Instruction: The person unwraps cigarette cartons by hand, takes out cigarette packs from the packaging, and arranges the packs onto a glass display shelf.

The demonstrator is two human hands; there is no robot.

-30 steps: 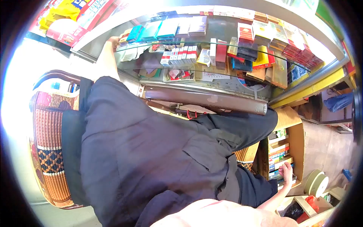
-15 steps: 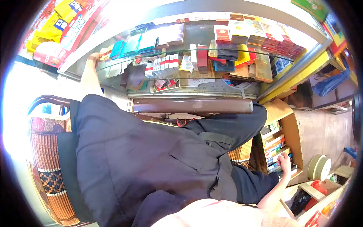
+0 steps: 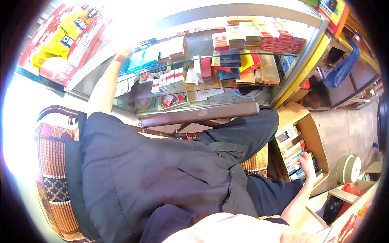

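My left hand (image 3: 125,49) is raised at the glass display cabinet (image 3: 190,91), by its left end. It is just above the blue boxes (image 3: 145,59) in the row. Glare washes out its fingers, so I cannot see whether it holds anything. My right hand (image 3: 306,163) is low on the right, over the edge of an open cardboard carton (image 3: 314,137) with several small packs (image 3: 294,154) inside. Its fingers are curled closed. Anything within them is hidden.
Red and white packs (image 3: 271,34) are stacked on the upper shelf. Yellow packets (image 3: 60,42) stand at the upper left. A woven-back chair (image 3: 56,162) is behind me. A pale green reel (image 3: 346,168) and a wooden compartment box (image 3: 344,192) are at the right.
My left hand has moved up and right from the cabinet's left end into the glare. My right hand stays over the carton with little change. The whole view has shifted slightly.
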